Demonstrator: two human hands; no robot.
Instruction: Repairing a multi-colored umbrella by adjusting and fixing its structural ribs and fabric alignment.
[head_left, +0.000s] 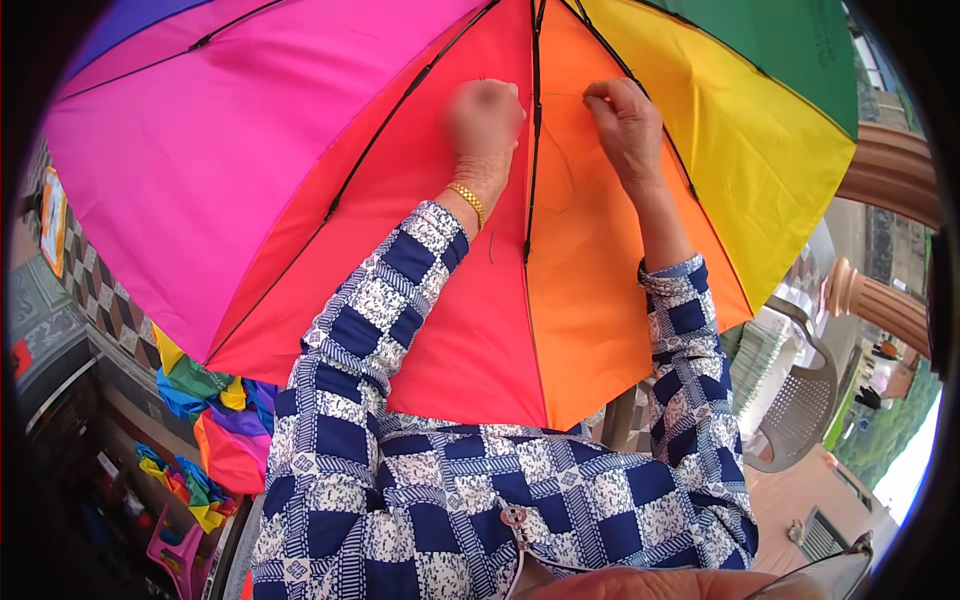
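An open rainbow umbrella (430, 330) spreads before me with its black ribs facing up. My left hand (484, 125), with a gold bracelet (468, 203) at the wrist, is raised over the red panel beside the middle rib (533, 150). A blurred patch covers its fingers, so their grip is hidden. On the other side of that rib, over the orange panel, my right hand (630, 125) is closed in a pinch. A thin dark thread (572, 170) runs from its fingertips toward the rib and loops down over the orange cloth. Any needle is too small to make out.
More folded rainbow cloth (232, 440) lies at the lower left, near a pink plastic stool (180, 550). A grey-brown plastic chair (800, 405) stands at the right by a stack of pale items (762, 355). Brown railing columns (890, 300) are at the far right.
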